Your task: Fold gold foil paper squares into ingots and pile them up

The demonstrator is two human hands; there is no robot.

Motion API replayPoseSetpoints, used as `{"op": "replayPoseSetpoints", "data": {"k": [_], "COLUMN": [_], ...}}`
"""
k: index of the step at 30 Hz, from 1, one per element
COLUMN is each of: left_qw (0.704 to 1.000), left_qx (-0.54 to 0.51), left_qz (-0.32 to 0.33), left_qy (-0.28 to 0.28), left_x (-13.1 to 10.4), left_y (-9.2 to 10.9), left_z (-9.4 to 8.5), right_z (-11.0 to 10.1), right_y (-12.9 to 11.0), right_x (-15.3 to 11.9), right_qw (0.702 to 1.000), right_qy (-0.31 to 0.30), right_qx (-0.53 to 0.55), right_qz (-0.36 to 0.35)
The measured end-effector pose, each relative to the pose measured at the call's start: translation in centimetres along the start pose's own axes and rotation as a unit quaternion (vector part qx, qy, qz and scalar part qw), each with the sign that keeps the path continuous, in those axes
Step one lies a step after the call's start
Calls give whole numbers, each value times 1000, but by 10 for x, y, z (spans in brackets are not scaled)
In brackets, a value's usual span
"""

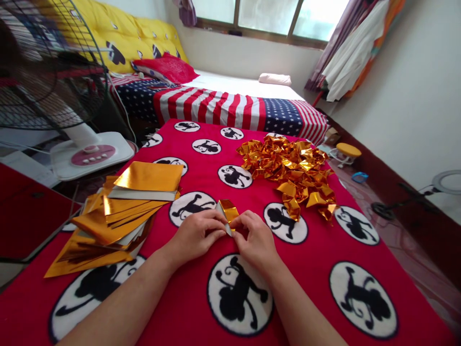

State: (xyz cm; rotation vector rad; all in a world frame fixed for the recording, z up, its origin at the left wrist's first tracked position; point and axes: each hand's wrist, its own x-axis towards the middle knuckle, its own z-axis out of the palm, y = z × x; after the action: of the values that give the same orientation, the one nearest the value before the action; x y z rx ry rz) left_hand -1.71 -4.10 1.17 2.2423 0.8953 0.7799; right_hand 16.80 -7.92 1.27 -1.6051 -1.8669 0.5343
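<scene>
Between my two hands is a small piece of gold foil paper (228, 209), partly folded, its pale underside showing along the left edge. My left hand (199, 234) pinches its left side between thumb and fingers. On the near right corner my right hand (255, 239) is closed the same way, and the fingertips of both hands almost meet. A fanned stack of gold foil sheets (149, 177) lies to the left of my left hand. Beyond my right hand spreads a heap of folded gold foil pieces (288, 161).
A red cloth with monkey prints (306, 298) covers the table. At the left stands a caged fan (91, 149) on a white base. Behind is a bed with a flag-patterned cover (216, 105). On the floor at right are a yellow-topped stool (348, 149) and a blue object (359, 177).
</scene>
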Motion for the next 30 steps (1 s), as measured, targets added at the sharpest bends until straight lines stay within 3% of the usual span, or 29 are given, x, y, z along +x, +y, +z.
{"op": "replayPoseSetpoints", "data": {"k": [7, 15, 30], "left_qw": [1000, 998, 990], "left_qx": [-23, -6, 57], "left_qz": [1, -34, -83], "left_qy": [-10, 54, 94], "left_x": [4, 5, 8], "left_y": [-3, -3, 6], "left_z": [-2, 5, 15], "right_z": [0, 0, 1], "right_y": [0, -1, -2], "right_x": [0, -1, 0], "right_qw": [1000, 1000, 1000], "right_qy": [-13, -10, -9], "right_qx": [0, 0, -18], "right_qz": [8, 0, -9]}}
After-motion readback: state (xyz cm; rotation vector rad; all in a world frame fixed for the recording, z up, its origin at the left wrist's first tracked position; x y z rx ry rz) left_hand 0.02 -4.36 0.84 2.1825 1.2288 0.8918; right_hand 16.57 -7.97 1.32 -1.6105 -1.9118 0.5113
